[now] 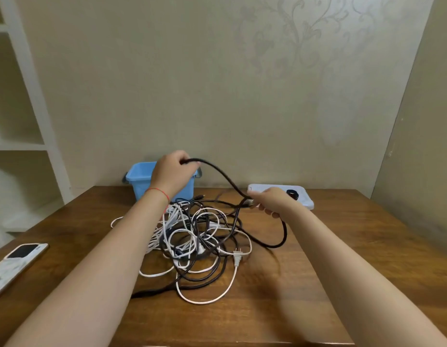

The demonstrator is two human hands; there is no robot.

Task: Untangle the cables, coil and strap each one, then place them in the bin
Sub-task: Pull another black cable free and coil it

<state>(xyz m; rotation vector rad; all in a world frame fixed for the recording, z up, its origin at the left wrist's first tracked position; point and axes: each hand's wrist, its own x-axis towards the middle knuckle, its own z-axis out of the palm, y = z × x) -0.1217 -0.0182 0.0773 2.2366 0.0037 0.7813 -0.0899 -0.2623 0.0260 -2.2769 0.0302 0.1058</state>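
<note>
The left hand (172,171) and right hand (272,200) each grip a thick black cable (225,176), lifted above the tangled pile of black and white cables (199,236) on the brown wooden table (342,246). Behind the pile stands a blue plastic bin (139,181); right of it, a white lid (305,196); far left, a white remote (14,264).

- Lighting: soft, even, moderately dim indoor light with a warm yellowish cast.
- Shadows: diffuse shadows fall on the bench (342,246) beneath both forearms.
- Glare: none of note; faint sheen on the wood.
- Sharpness: overall soft; fine detail smeared.
- Distortion: wide-angle bending, shelf (29,96) and wall edges lean outward.
</note>
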